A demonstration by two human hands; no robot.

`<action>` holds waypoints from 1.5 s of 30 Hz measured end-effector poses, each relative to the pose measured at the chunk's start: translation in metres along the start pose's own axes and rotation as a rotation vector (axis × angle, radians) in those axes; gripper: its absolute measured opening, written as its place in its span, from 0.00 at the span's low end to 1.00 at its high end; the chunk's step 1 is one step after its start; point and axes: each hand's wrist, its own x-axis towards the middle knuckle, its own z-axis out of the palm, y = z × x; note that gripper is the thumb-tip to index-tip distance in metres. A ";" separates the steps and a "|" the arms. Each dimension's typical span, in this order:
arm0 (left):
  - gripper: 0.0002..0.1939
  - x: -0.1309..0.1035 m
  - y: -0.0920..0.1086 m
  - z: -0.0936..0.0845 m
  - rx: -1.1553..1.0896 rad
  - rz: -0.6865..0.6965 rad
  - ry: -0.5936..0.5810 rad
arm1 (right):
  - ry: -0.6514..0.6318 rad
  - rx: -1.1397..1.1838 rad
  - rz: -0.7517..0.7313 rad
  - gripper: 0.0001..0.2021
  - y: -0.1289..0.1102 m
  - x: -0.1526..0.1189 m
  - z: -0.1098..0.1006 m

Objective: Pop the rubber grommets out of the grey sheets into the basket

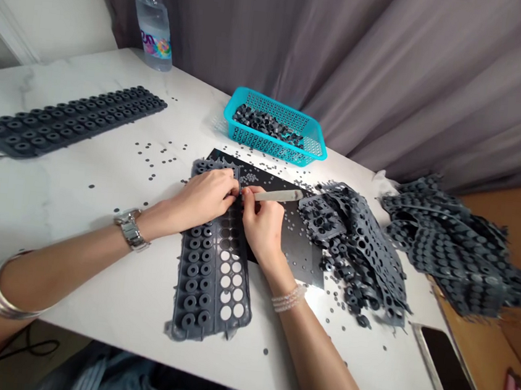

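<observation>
A dark grey moulded rubber sheet lies lengthwise before me, with rows of ring-shaped parts on its left half. Its right half has round holes; white tabletop shows through the near ones. My left hand rests across the far part of the sheet, fingers curled and pinched at its right side. What they pinch is hidden. Close beside them, my right hand grips a slim tool with a pale handle, the handle pointing right. The tool's working tip is hidden between the hands. A black board lies partly under the sheet.
A turquoise basket holds small black rings. Another moulded sheet lies at left, near a water bottle. Punched-out sheet scraps and loose rings are at right, with more sheets and a phone. Small black discs are scattered about.
</observation>
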 end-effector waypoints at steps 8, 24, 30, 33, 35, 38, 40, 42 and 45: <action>0.05 -0.004 -0.013 -0.018 -0.649 -0.258 0.089 | 0.022 0.064 0.064 0.16 0.002 0.000 0.001; 0.10 -0.001 -0.018 -0.020 -1.835 -0.666 -0.111 | 0.278 0.596 0.306 0.17 0.011 0.018 -0.018; 0.10 -0.004 -0.020 -0.022 -1.972 -0.675 -0.138 | 0.266 0.670 0.304 0.17 0.003 0.025 -0.005; 0.11 -0.005 -0.020 -0.023 -1.938 -0.626 -0.125 | 0.201 0.627 0.301 0.16 0.004 0.018 0.000; 0.14 -0.005 -0.021 -0.023 -1.855 -0.575 -0.120 | 0.167 0.617 0.296 0.16 0.006 0.014 0.001; 0.21 -0.006 -0.020 -0.022 -1.692 -0.502 -0.127 | 0.130 0.609 0.283 0.17 0.007 0.011 0.000; 0.24 -0.007 -0.018 -0.022 -1.615 -0.469 -0.137 | 0.107 0.605 0.275 0.17 0.006 0.010 -0.001; 0.26 -0.008 -0.016 -0.022 -1.580 -0.449 -0.143 | 0.093 0.602 0.266 0.17 0.005 0.010 -0.001; 0.26 -0.009 -0.012 -0.022 -1.588 -0.434 -0.136 | 0.081 0.592 0.257 0.17 0.004 0.010 -0.001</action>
